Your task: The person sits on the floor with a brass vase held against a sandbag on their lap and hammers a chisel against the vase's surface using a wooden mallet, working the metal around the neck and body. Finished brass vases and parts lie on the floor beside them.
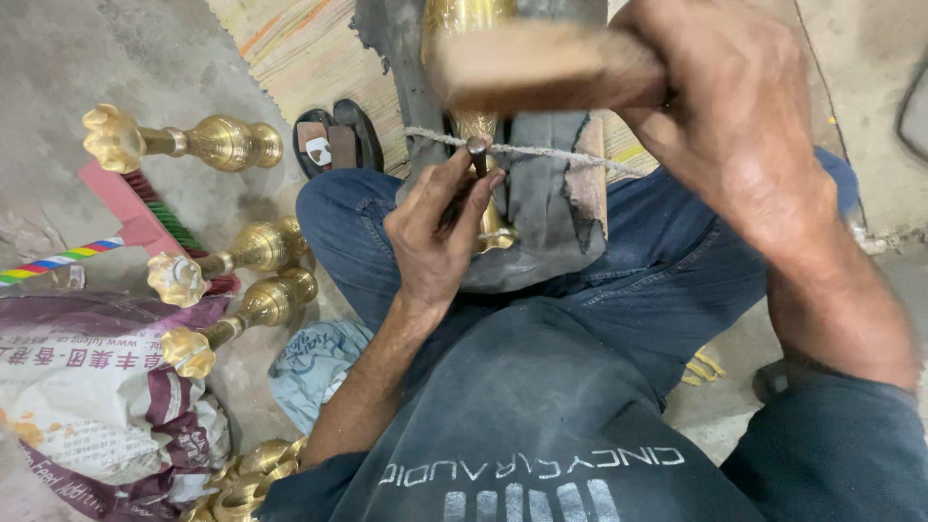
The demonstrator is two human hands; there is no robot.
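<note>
a small dark punch (478, 155) is pinched upright between the thumb and fingertips of the left hand (437, 232), its tip set against a long brass piece (474, 116) that lies along the lap, on a dark, worn pad (546, 208) spread over the thighs. the fingers of that hand are curled closed around the punch. a pale cord (551, 152) is stretched across the brass piece and the pad, just beside the head of the punch.

above it, a wooden mallet (532, 66) is held in the right hand (735, 116), the fingers wrapped shut around the handle end; the mallet head is blurred and is seen over the top of the brass piece, above the punch. whether it touches anything cannot be told.

the pad is borne on legs in blue jeans (358, 232), and a dark shirt (541, 425) fills the lower part of the view. beyond the knees a striped woven mat (300, 43) is spread on the concrete floor (106, 48), with a dark sandal (333, 140) lying at its edge.

to the left, three brass stems with flower-shaped ends (184, 140) are laid out on the floor, well apart from the hands, the lower two close together. more brass parts (246, 478) are heaped at the bottom edge. a printed sack (97, 406) is slumped beside them, a crumpled pale blue cloth (314, 362) lies near the left forearm, and a red wooden frame (126, 208) is seen behind the stems.
</note>
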